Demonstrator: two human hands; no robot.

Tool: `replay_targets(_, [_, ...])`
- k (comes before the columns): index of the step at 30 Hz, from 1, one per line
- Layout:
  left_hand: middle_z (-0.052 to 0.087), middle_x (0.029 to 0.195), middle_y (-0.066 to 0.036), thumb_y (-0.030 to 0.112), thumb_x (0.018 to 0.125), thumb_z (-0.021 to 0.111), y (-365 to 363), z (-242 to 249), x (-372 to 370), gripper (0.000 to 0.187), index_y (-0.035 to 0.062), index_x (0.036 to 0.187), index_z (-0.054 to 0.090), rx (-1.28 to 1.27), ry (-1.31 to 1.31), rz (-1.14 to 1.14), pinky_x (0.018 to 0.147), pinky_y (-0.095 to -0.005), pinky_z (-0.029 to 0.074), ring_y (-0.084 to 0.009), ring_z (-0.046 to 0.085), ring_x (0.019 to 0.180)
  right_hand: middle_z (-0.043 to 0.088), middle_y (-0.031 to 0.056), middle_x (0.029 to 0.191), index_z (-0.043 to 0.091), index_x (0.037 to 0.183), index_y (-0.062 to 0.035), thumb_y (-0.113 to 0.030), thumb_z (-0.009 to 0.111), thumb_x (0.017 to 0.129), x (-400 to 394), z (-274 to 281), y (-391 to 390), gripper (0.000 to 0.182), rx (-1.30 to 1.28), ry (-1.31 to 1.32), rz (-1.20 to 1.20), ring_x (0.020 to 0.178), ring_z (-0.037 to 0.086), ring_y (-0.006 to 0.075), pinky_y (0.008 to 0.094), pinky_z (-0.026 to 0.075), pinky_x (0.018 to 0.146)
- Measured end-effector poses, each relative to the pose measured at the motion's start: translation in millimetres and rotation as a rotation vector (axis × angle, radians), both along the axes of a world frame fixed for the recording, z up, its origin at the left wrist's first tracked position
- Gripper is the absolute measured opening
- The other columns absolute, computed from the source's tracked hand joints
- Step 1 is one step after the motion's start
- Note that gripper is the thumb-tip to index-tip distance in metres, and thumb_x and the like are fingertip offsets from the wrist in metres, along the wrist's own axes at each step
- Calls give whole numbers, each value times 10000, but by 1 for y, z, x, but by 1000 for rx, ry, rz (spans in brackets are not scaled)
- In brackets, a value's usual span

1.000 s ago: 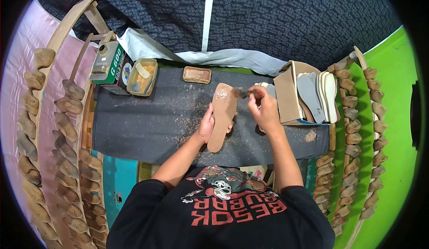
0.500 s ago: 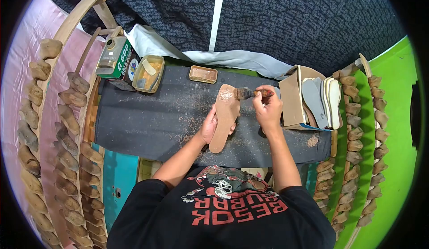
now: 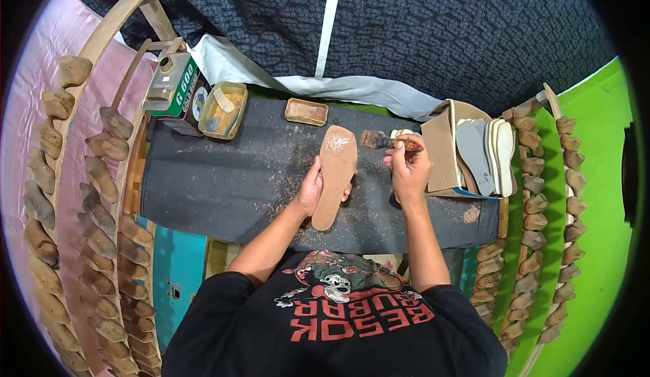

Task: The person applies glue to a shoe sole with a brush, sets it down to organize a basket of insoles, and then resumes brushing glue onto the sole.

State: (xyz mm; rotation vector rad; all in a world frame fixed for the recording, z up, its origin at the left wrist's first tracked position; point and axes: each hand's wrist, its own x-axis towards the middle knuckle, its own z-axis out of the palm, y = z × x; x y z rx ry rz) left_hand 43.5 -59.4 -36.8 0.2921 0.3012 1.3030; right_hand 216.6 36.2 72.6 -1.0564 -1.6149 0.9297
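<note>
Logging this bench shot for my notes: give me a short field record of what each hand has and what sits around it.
left hand: holds sole on mat
right hand: grips brush, bristles off the sole
behind: glue can, tray, small dish
right: box of insoles
sides: racks of lasts

I see a tan-brown sole (image 3: 334, 174) with a pale speckled patch at its far end, lying on a dark grey work mat (image 3: 223, 187) dusted with brown flecks. The brush (image 3: 379, 141) at right has dark bristles and an orange-brown handle. The can (image 3: 170, 86) at far left is green with white lettering. The wall (image 3: 596, 194) at right is bright green. My shirt (image 3: 338, 323) is black with red print.
</note>
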Motion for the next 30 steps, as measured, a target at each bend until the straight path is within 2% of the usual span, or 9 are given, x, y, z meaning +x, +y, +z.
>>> replay_targets(4, [636, 1199, -106, 684, 1019, 243, 3, -4, 5, 751, 98, 1409, 502, -8, 16, -19, 723, -360, 539, -229, 628, 835, 687, 105, 841, 586, 1141, 14, -57, 570, 1016, -26, 1, -21, 145, -76, 146, 177, 699, 676, 126, 258, 569, 647])
replay_targets(7, [636, 1206, -110, 684, 1019, 243, 4, -8, 2, 750, 97, 1410, 499, -24, -7, 7, 724, -361, 548, -229, 639, 837, 694, 107, 854, 594, 1134, 18, -57, 578, 1010, -30, -14, -17, 146, -33, 38, 199, 713, 684, 124, 251, 566, 639])
replay_targets(10, [636, 1211, -107, 685, 1017, 241, 1, -13, -8, 751, 98, 1405, 505, -8, 77, 50, 722, -362, 555, -225, 647, 837, 699, 108, 863, 599, 1126, 22, -64, 579, 1009, -29, -20, -5, 147, 94, -104, 118, 713, 688, 123, 247, 561, 627])
replay_targets(14, [641, 1221, -100, 689, 1015, 233, -11, -18, -24, 767, 90, 1406, 510, -57, 65, 96, 709, -359, 556, -211, 648, 838, 703, 114, 893, 595, 1148, 22, -90, 576, 1022, -40, -26, 15, 170, -45, 51, 84, 755, 690, 129, 252, 559, 654])
replay_targets(16, [616, 1293, -122, 700, 1006, 240, -16, -24, -30, 794, 82, 1436, 490, -35, 83, 127, 725, -380, 533, -233, 622, 854, 701, 90, 867, 596, 1157, 27, -123, 607, 1011, -53, -35, 30, 210, -53, 114, 101, 805, 705, 138, 264, 570, 711])
replay_targets(20, [630, 1256, -99, 686, 1015, 236, -25, -20, -35, 768, 87, 1416, 502, -70, 105, 183, 699, -358, 549, -212, 643, 839, 737, 168, 973, 624, 1199, -2, -152, 627, 996, -81, -58, 60, 252, 16, -94, 159, 838, 727, 198, 326, 570, 764])
replay_targets(21, [628, 1263, -102, 686, 1016, 237, -26, -19, -36, 768, 88, 1417, 501, -71, 97, 199, 700, -359, 548, -213, 641, 846, 735, 188, 993, 646, 1191, -25, -143, 644, 974, -89, -59, 64, 247, 11, -151, 184, 862, 734, 240, 348, 563, 794])
replay_targets(25, [624, 1276, -112, 685, 1017, 243, -30, -17, -42, 766, 90, 1425, 496, -60, 77, 235, 703, -363, 546, -222, 635, 862, 730, 181, 935, 658, 1162, -21, -152, 660, 956, -119, -78, 83, 244, 12, -245, 333, 828, 721, 260, 358, 545, 765])
replay_targets(30, [621, 1278, -115, 684, 1017, 247, -35, -16, -45, 762, 93, 1432, 490, -82, 35, 273, 703, -368, 543, -231, 632, 858, 724, 180, 876, 670, 1099, -6, -194, 676, 947, -160, -100, 94, 242, -14, -185, 309, 780, 715, 260, 360, 541, 736])
